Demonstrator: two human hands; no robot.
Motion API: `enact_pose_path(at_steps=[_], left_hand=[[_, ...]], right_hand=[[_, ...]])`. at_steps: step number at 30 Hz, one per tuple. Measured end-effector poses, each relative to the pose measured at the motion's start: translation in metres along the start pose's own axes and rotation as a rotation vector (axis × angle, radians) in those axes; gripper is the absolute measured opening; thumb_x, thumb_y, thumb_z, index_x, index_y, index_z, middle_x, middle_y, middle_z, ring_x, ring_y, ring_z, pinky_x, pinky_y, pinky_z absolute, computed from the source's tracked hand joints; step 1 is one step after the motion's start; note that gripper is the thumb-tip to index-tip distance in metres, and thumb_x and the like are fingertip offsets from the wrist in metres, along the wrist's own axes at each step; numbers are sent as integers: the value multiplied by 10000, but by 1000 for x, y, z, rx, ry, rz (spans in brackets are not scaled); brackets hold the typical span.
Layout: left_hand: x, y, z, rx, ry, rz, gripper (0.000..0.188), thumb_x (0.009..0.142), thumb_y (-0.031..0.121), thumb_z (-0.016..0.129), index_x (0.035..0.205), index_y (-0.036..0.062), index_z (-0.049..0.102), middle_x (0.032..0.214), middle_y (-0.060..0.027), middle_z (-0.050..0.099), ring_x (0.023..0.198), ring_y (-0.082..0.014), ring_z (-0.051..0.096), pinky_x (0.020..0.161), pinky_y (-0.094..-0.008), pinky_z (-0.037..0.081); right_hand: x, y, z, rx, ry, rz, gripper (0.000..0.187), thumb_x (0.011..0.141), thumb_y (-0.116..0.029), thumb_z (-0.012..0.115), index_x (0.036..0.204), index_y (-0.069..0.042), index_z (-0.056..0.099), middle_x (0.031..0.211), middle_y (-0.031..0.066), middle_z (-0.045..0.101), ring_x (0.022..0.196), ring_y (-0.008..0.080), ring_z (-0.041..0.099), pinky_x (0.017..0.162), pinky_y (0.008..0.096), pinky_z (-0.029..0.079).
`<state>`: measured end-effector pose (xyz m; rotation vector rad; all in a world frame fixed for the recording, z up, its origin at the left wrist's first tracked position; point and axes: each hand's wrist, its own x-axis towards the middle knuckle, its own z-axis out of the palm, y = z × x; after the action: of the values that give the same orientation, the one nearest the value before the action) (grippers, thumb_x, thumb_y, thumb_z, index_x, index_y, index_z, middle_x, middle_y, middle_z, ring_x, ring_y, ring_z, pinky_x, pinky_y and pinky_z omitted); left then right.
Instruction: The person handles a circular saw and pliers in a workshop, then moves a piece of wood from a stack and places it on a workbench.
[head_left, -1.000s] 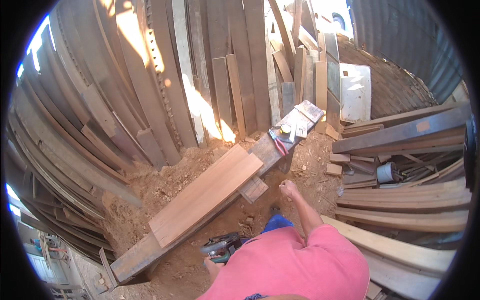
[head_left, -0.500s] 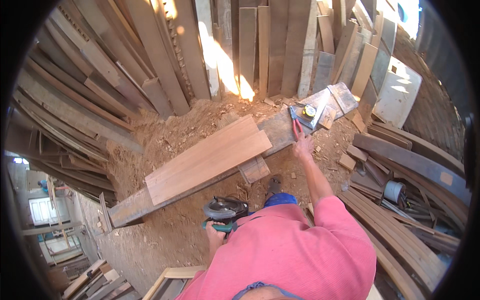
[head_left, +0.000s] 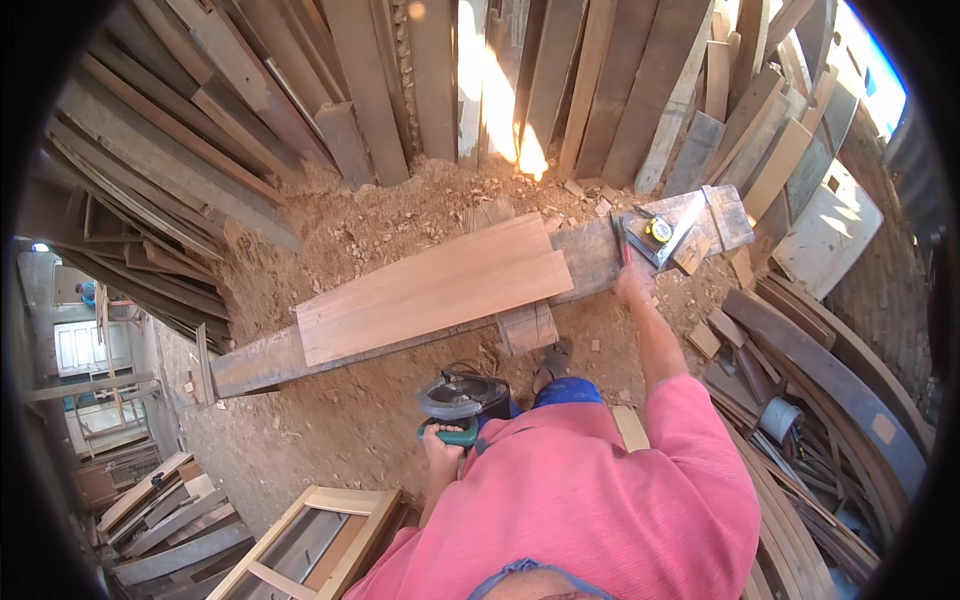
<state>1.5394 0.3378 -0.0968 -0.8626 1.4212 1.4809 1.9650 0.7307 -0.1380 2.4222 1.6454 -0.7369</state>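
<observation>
My left hand (head_left: 444,446) is closed round the green handle of a circular saw (head_left: 450,398), which hangs low beside my leg. My right arm reaches to the right end of a long, worn plank bench (head_left: 590,262). There my right hand (head_left: 633,284) is closed on the red handles of a pair of pliers (head_left: 626,248), jaws pointing away from me over the bench. Just right of the pliers lie a yellow tape measure (head_left: 658,230), a metal try square (head_left: 682,230) and a small wood block (head_left: 691,255). A wide reddish board (head_left: 430,290) rests on the bench's middle.
Tall boards (head_left: 435,90) lean along the far side above sawdust-covered ground (head_left: 330,430). Offcuts and a grey bucket (head_left: 779,418) lie at right. A wooden frame (head_left: 300,540) stands at lower left, near stacked planks (head_left: 180,530). A block (head_left: 527,328) juts from under the board.
The whole view has turned a little, shifting the bench and board rightward in the picture. Both hands keep their holds, and the pliers stay beside the tape measure, now looking narrower.
</observation>
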Motion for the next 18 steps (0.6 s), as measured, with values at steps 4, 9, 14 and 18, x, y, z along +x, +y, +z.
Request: enact_pose_path(at_steps=[4,9,14,18], left_hand=[[6,-7,-4,-15,-64,-18,149,863,134,498,731,130,429,654,-20,427,596,-189,459,631,-380,443],[2,-1,3,-3,-112,-8,132,840,130,504,734,136,426,660,-14,429,591,-181,463,617,-367,444],[12,21,-18,-50,-145,-22,160,807,148,530,689,149,423,630,-5,439,576,-175,472,580,-355,434],[1,43,-28,-138,-208,34,148,773,154,535,670,148,428,603,-6,444,542,-177,462,574,-354,436]], right_hand=[[-28,-5,-7,1104,-354,330,176,958,-82,488,992,12,633,710,129,625,611,244,633,540,379,520],[-158,-17,-13,1060,-225,-26,201,989,-81,444,1003,-5,629,722,60,610,556,128,546,468,284,421],[-297,-52,-18,1461,-440,-237,300,866,27,535,1149,4,629,867,80,676,630,150,622,555,266,508],[-351,-86,-10,1326,-745,-54,295,834,51,547,1119,2,605,904,109,676,639,170,641,547,283,517]])
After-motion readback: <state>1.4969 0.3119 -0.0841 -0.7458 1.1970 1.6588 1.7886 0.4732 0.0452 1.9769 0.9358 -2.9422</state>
